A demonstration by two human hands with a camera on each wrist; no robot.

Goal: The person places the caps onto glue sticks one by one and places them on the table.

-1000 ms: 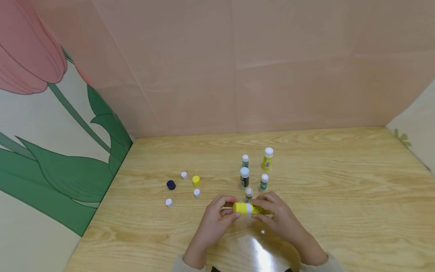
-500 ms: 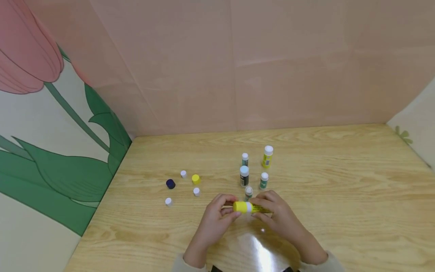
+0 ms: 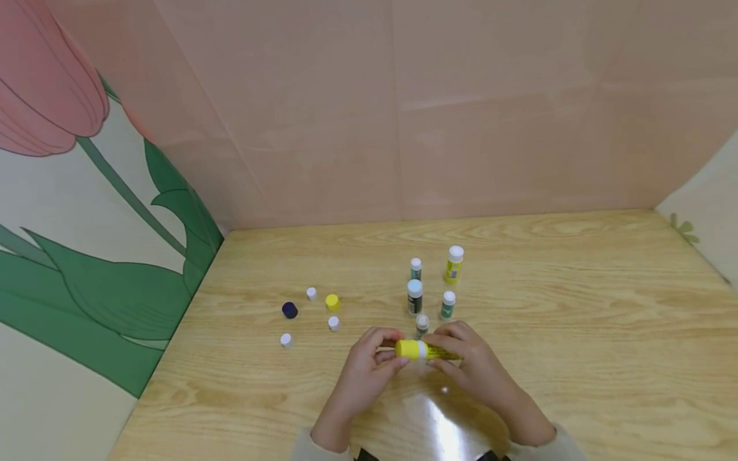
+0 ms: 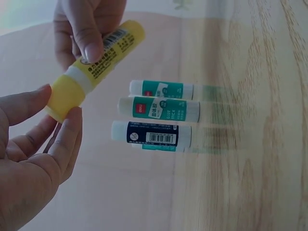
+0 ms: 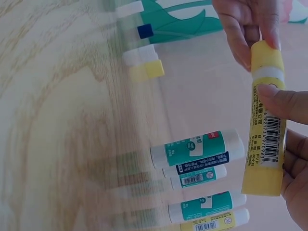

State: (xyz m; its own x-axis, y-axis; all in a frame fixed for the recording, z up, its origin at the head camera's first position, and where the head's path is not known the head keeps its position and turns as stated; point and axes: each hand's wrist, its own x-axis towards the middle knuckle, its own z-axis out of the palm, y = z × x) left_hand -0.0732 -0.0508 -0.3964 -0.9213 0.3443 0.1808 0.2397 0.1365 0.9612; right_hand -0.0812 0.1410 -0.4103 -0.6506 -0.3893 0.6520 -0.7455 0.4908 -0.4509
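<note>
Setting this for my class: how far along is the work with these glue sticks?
Five sticks stand uncapped, their five caps lying loose to the left. In hand: the left hand pinches the yellow cap of a sixth stick while the right hand holds its body. Left: only this cap, if it is coming off; I cannot tell which way it goes.

Glue stick (image 3: 425, 351) and both hands edged slightly up-frame

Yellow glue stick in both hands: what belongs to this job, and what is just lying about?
In hand:
yellow glue stick
its yellow cap
left hand
right hand

Lying about:
five upright glue sticks
five loose caps
wooden table
</note>
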